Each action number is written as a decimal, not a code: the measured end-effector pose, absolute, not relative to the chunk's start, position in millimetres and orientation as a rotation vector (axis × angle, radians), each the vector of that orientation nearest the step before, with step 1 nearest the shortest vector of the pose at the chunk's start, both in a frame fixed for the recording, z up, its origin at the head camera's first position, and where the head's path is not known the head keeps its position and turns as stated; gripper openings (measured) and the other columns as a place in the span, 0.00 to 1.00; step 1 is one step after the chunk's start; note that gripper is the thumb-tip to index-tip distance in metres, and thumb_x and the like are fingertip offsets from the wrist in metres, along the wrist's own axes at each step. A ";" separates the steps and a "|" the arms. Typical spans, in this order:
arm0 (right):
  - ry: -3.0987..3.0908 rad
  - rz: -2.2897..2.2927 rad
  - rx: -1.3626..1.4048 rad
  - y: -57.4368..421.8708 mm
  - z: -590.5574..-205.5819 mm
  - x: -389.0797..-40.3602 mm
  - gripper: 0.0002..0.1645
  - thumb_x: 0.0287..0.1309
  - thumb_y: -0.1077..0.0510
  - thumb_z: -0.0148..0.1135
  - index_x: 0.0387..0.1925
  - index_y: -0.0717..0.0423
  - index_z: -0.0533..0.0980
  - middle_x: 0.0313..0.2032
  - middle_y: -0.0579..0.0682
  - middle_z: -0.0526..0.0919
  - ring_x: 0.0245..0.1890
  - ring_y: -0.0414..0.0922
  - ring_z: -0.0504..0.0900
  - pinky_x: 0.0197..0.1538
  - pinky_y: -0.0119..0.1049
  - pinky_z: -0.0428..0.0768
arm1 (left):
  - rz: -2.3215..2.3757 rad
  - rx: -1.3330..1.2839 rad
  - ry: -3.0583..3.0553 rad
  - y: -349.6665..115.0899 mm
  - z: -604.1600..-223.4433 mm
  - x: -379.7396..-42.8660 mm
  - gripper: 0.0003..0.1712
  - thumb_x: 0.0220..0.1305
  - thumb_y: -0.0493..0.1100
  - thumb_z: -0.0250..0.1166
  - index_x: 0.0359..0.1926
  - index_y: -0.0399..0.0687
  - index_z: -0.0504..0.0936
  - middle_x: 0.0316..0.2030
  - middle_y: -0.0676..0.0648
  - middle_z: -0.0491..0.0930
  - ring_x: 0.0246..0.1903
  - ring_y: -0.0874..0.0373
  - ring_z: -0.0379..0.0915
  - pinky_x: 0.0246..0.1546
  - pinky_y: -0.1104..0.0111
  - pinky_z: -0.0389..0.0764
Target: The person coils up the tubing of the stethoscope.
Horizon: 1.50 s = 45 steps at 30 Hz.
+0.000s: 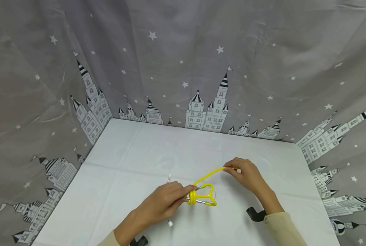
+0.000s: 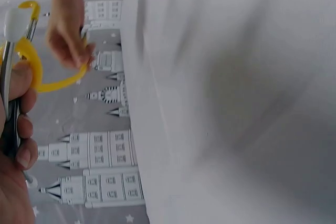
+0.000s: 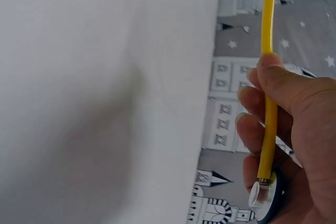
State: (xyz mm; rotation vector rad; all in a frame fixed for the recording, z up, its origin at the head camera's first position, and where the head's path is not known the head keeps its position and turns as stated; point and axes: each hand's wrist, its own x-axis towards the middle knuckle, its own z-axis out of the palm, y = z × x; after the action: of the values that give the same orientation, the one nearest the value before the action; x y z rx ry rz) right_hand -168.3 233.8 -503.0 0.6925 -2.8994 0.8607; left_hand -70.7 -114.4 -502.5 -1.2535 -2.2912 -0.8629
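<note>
A stethoscope with yellow tubing (image 1: 204, 196) is held above the white table between both hands. My left hand (image 1: 164, 201) grips its metal ear tubes, where the tubing is looped around them. The white ear tips (image 1: 170, 223) stick out on either side of that hand. Farther right, my right hand (image 1: 245, 174) pinches the tubing's free end, with a length stretched between the hands. In the right wrist view the round chest piece (image 3: 269, 198) hangs at the tubing's end beside the palm, and thumb and fingers hold the tubing (image 3: 269, 124) above it.
A white-covered table (image 1: 133, 153) lies beneath the hands. Behind and beside it hangs a grey curtain (image 1: 170, 41) printed with castles and stars. A black curved piece (image 1: 256, 214) shows by the right wrist, and another black piece (image 1: 139, 241) by the left.
</note>
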 end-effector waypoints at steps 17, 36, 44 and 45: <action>-2.665 0.567 1.313 182.3 -523.0 -74.5 0.03 0.61 0.51 0.80 0.35 0.40 0.91 0.29 0.29 0.84 0.27 0.24 0.70 0.37 0.21 0.65 | -0.803 -0.846 -2.400 -143.5 -512.4 -98.4 0.38 0.65 0.34 0.76 0.74 0.51 0.78 0.34 0.56 0.80 0.33 0.66 0.69 0.35 0.80 0.71; -2.326 0.530 1.409 166.0 -468.3 -50.1 0.09 0.54 0.57 0.79 0.36 0.43 0.85 0.30 0.33 0.79 0.27 0.30 0.72 0.39 0.24 0.69 | -0.683 -0.822 -2.476 -141.4 -530.2 -97.9 0.38 0.63 0.36 0.78 0.74 0.55 0.79 0.32 0.57 0.76 0.30 0.67 0.65 0.31 0.79 0.72; -2.279 0.539 1.378 164.0 -453.4 -56.3 0.04 0.60 0.58 0.72 0.36 0.45 0.85 0.30 0.35 0.80 0.28 0.31 0.75 0.39 0.25 0.71 | -0.674 -0.839 -2.483 -135.6 -534.1 -93.5 0.38 0.63 0.36 0.79 0.73 0.56 0.81 0.33 0.57 0.76 0.31 0.67 0.66 0.31 0.80 0.72; -2.271 0.537 1.372 164.0 -451.4 -57.9 0.02 0.63 0.57 0.69 0.36 0.45 0.85 0.30 0.35 0.80 0.28 0.32 0.75 0.39 0.26 0.72 | -0.674 -0.846 -2.479 -135.0 -534.5 -93.0 0.38 0.62 0.35 0.79 0.72 0.56 0.81 0.32 0.57 0.76 0.30 0.68 0.65 0.31 0.80 0.72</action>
State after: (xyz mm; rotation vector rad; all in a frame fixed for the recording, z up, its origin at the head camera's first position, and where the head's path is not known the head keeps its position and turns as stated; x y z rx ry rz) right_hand -57.9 164.0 -451.4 1.3717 -2.2709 0.5367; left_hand -93.0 -135.0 -534.5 -0.8455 -2.4795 -0.6735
